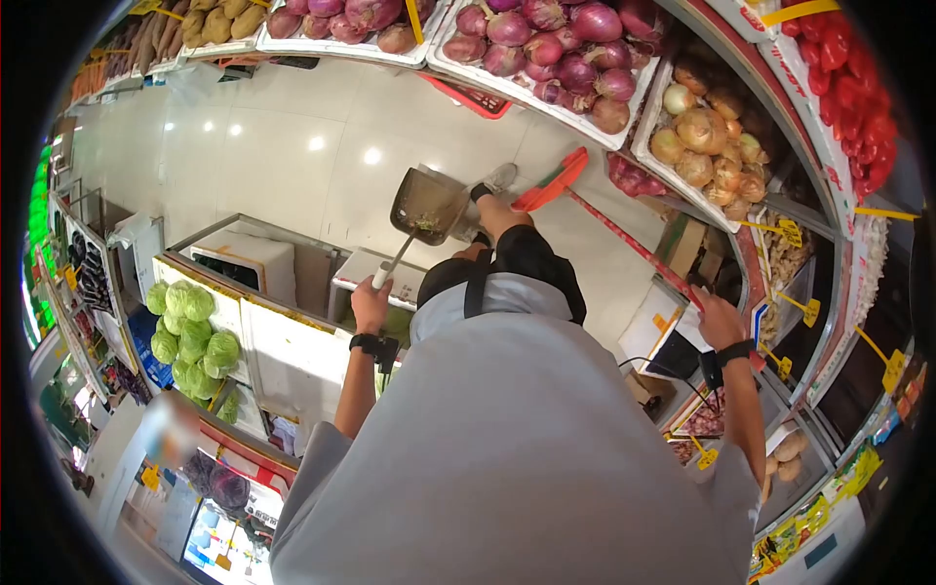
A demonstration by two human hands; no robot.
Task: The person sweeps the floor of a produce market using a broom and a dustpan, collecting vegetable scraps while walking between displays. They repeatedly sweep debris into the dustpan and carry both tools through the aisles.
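Observation:
My left hand (370, 304) is closed around the pale handle of a long-handled dustpan (421, 191). The metal pan hangs over or rests on the tiled floor, and bits of light debris lie in it. My right hand (721, 320) grips the red handle of a broom (553, 182) with a red and green head. That head is near the floor, to the right of my shoe (502, 176). Dark bands circle both of my wrists.
Crates of red onions (561, 49) and yellow onions (707, 141) line the stand ahead and to the right. Cabbages (195, 336) sit on a counter to the left. A red basket (470, 97) is under the onion stand. Shiny tiled floor (292, 127) stretches ahead.

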